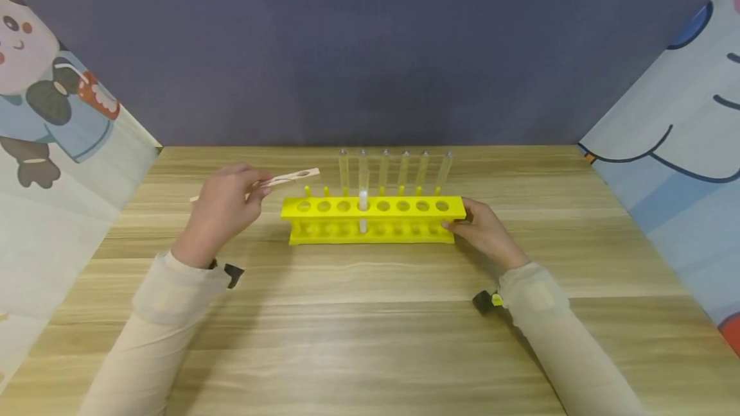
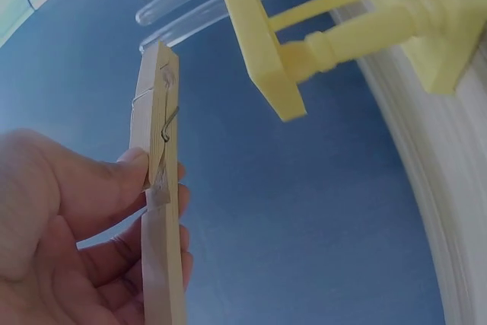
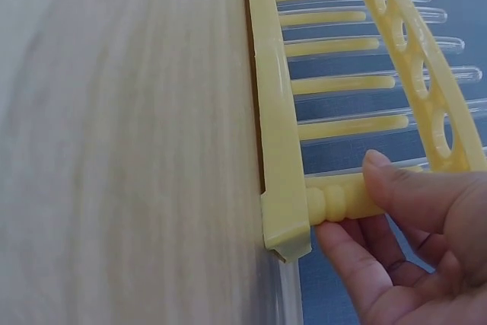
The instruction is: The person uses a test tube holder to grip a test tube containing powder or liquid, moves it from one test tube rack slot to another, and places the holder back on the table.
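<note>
My left hand point(image 1: 227, 204) is to the left of the yellow test tube rack point(image 1: 373, 214), apart from it. Its thumb and fingers pinch a wooden test tube holder point(image 2: 156, 112) with a metal spring, its jaws pointing toward the rack. The right hand point(image 1: 485, 228) grips the rack's right end; in the right wrist view, thumb and fingers lie around the end post point(image 3: 346, 195). A test tube with white content point(image 1: 363, 199) stands upright through a middle hole. Several clear test tubes point(image 1: 405, 169) stand bottom up on pegs along the rack's back.
The rack stands on a wood-grain table point(image 1: 358, 326). A dark blue-grey panel point(image 1: 370, 50) rises behind it. Cartoon-printed panels point(image 1: 63, 133) flank the table on both sides. Two bare pegs point(image 1: 326, 191) stick up at the rack's back left.
</note>
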Available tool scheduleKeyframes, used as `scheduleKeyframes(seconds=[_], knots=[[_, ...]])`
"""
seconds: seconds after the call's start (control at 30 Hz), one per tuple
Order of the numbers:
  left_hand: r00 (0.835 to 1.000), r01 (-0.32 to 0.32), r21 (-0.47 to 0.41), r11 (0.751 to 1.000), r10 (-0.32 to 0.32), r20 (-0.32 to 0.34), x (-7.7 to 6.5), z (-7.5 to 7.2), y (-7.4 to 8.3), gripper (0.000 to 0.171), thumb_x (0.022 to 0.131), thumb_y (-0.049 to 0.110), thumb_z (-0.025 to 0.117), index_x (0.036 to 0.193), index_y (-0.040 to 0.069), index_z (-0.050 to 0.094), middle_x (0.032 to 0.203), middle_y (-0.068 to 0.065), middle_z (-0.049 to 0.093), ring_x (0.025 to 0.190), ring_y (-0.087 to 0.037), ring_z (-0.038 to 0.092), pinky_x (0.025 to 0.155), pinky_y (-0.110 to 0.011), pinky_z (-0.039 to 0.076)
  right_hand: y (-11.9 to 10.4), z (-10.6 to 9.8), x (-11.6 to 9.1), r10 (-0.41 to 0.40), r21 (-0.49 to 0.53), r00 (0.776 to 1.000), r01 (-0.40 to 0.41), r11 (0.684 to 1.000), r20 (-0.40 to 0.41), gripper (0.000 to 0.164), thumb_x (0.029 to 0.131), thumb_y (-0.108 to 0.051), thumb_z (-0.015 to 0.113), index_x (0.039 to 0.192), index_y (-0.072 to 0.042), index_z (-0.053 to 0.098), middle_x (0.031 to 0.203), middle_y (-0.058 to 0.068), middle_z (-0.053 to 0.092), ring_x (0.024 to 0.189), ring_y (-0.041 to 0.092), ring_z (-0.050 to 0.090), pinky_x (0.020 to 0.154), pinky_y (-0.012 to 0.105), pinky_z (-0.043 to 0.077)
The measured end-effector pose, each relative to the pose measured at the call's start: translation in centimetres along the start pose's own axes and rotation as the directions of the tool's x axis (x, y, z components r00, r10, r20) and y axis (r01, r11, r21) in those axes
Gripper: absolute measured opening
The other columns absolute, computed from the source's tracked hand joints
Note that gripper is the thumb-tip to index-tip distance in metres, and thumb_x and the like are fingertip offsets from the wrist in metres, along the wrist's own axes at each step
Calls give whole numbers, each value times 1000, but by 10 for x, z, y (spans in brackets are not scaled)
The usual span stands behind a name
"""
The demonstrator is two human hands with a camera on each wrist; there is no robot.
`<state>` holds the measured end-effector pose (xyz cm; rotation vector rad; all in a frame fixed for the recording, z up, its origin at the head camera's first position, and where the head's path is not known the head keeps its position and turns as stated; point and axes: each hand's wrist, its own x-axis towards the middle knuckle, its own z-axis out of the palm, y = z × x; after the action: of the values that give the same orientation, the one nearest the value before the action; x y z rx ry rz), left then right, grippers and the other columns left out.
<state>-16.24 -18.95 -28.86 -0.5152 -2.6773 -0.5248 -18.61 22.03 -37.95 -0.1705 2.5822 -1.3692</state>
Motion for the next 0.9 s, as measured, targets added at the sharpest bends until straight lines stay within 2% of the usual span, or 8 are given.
scheduleKeyframes(seconds=[0.13,0.47,0.67,0.9], knots=[[1000,2,-15,1000,-2,4,2,1,5,21,86,1,62,105,-1,70,94,-16,67,79,-31,57,66,-43,46,0,0,-1,-4,2,1000,4,1000,4,42,90,-10,62,130,-4,50,125,14,58,111,28,56,97,43,45],[998,-20,-44,999,18,-57,6,4,14,21,85,1,64,104,-1,71,100,-19,67,88,-36,59,73,-48,48,0,0,-1,3,2,1000,-3,1000,4,43,90,-10,62,131,-4,50,126,14,57,113,28,56,98,43,45],[994,-58,-57,997,52,-100,10,7,19,20,82,-2,67,101,-1,72,94,-17,68,80,-32,59,69,-43,47,1,-1,0,-13,14,1000,13,1000,1,43,90,-9,62,130,-3,50,127,15,57,113,29,55,98,43,45],[992,-70,-52,996,64,-109,15,7,28,19,82,-3,67,100,-1,72,91,-16,67,79,-32,57,69,-41,45,1,-1,1,-8,8,1000,8,1000,2,43,90,-10,62,131,-3,50,127,15,56,113,29,55,99,44,45]])
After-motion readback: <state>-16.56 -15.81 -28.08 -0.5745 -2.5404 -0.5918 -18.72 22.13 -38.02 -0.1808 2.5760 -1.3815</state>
